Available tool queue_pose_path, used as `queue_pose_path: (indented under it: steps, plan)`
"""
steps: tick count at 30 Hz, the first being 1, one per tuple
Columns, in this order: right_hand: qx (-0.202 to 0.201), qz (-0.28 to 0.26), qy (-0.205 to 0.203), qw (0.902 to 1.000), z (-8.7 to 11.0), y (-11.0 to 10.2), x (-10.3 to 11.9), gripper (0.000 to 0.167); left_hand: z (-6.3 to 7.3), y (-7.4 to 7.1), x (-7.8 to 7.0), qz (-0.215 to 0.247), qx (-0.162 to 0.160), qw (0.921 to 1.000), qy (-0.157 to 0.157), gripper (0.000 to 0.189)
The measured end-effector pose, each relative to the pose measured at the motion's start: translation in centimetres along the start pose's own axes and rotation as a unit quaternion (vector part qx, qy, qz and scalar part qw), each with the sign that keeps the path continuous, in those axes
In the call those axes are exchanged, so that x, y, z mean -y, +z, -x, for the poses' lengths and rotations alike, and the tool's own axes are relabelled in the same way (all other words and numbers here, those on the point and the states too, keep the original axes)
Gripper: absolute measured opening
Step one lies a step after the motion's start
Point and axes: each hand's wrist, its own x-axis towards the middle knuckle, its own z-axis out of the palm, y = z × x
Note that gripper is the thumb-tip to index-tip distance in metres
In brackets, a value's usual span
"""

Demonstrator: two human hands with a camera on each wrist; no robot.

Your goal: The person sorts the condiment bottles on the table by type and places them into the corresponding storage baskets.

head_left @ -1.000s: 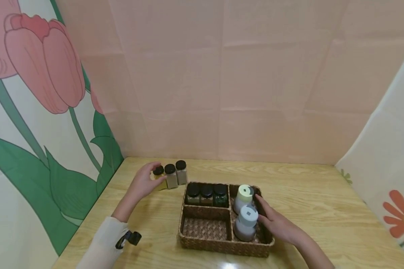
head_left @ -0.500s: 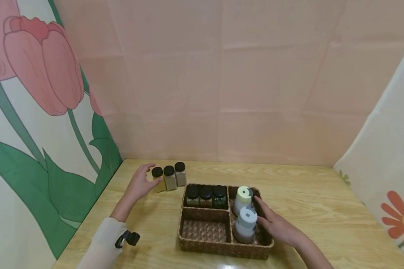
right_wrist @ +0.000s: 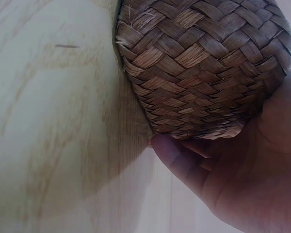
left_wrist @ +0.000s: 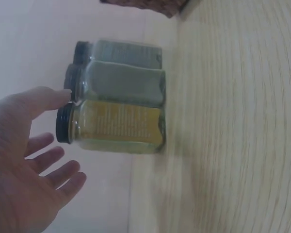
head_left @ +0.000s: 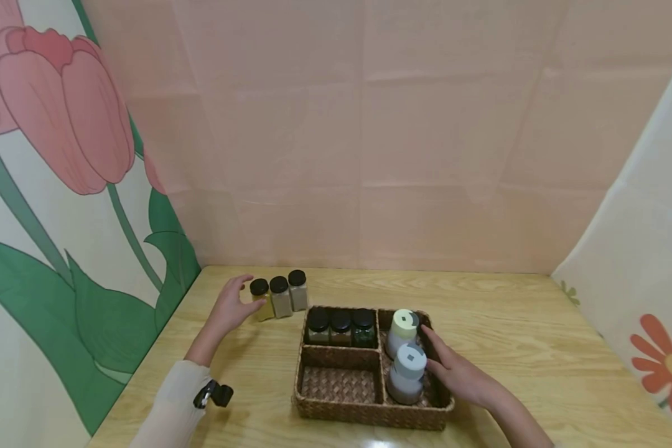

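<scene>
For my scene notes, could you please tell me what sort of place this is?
Probably a makeshift filming corner: a printed tulip cloth and a creased pink backdrop border a wood-grain table.

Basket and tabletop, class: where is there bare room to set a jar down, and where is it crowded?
Free: the front-left compartment of the woven basket, between dividers and outer walls; tabletop right of the right hand. Crowded: the back-left compartment, with three jars; the right compartment, with two bottles; beside the left hand, where three more jars stand.
</scene>
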Motion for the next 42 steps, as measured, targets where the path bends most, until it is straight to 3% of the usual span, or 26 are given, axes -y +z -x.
queue_pose_path:
  steps: [16,42]
  plan:
    - [-0.004,0.003,0.003,1.0000,0.1,0.0,0.2,0.071,-0.5,0.7,0.8,0.028,0.025,0.9990,-0.024,0.074]
    - [0.006,0.001,0.005,1.0000,0.0,-0.1,0.1,0.072,-1.4,1.8,1.7,0.054,0.036,0.9965,-0.051,0.068]
